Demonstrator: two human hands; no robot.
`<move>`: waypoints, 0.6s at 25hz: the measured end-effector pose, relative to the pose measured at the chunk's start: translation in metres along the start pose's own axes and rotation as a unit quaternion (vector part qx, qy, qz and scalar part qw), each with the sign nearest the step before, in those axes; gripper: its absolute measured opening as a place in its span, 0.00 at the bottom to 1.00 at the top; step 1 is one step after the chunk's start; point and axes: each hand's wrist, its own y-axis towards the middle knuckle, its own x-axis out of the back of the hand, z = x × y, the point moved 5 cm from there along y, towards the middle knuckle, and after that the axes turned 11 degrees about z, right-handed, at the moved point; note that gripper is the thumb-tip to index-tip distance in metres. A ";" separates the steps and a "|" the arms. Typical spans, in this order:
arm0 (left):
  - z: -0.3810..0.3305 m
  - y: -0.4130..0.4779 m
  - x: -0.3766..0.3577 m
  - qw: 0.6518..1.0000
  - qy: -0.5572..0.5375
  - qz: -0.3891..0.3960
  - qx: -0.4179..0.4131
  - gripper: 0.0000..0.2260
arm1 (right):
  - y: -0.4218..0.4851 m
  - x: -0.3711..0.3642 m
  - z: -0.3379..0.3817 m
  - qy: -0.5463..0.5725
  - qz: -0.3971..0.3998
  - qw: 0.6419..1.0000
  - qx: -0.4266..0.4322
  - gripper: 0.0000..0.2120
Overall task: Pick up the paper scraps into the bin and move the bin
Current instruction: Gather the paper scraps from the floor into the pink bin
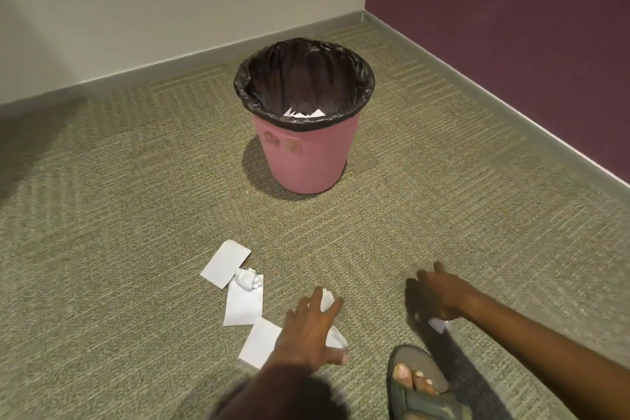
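A pink bin [306, 160] with a black liner stands on the carpet near the room's corner, with white paper scraps [303, 112] at its bottom. Several white paper scraps [226, 264] lie on the carpet in front of me, one of them a crumpled ball [250, 278]. My left hand [312, 331] is spread over a creased scrap [328, 299], fingers apart, not closed on it. My right hand [441, 293] hovers low to the right, blurred, and a small scrap [438, 324] shows at its lower edge. Whether that scrap is held or lies on the floor is unclear.
A beige wall [153, 10] runs behind the bin and a purple wall [511, 27] along the right, meeting in a corner. My sandalled foot [417, 382] rests at the bottom edge. Green carpet [119, 215] covers the floor around the bin.
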 end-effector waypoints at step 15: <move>-0.007 0.008 -0.016 0.993 0.092 -0.041 -0.059 0.13 | -0.009 -0.034 0.023 -0.009 -0.143 0.990 0.019 0.13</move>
